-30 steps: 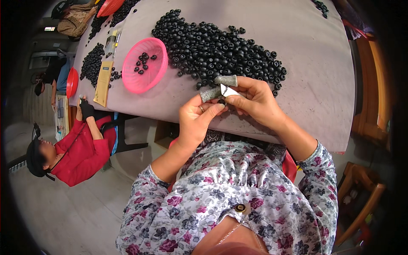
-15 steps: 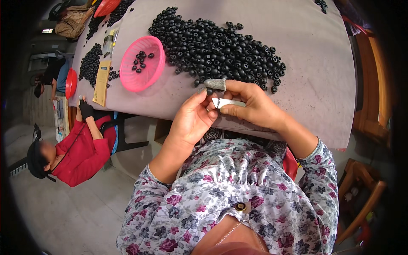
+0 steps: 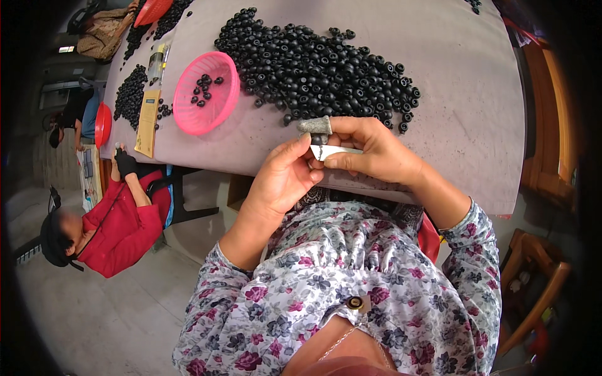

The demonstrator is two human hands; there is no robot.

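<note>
My right hand (image 3: pixel 379 153) grips a small white blade (image 3: pixel 332 151) with a slanted tip and dark specks. A grey finger cot (image 3: pixel 315 125) covers its index finger. Between that covered fingertip and the blade sits a small black round piece (image 3: pixel 319 139). My left hand (image 3: pixel 281 174) pinches this piece, thumb against its side and other fingers curled below. Both hands are over the table's near edge. Just beyond them spreads a large heap of black round pieces (image 3: pixel 313 72), several with a hollow ring on one face.
A pink plastic basket (image 3: pixel 188 122) holding several black pieces stands left of the heap. Beside it lie a tan paper strip (image 3: pixel 148 124) and a smaller black pile (image 3: pixel 130 94). A person in red (image 3: pixel 122 235) sits at the left. A wooden chair (image 3: pixel 533 294) stands at right.
The blade and the covered fingertip have shifted slightly, and the black piece now shows more between them. My left fingers have moved a little. The basket's contents look the same.
</note>
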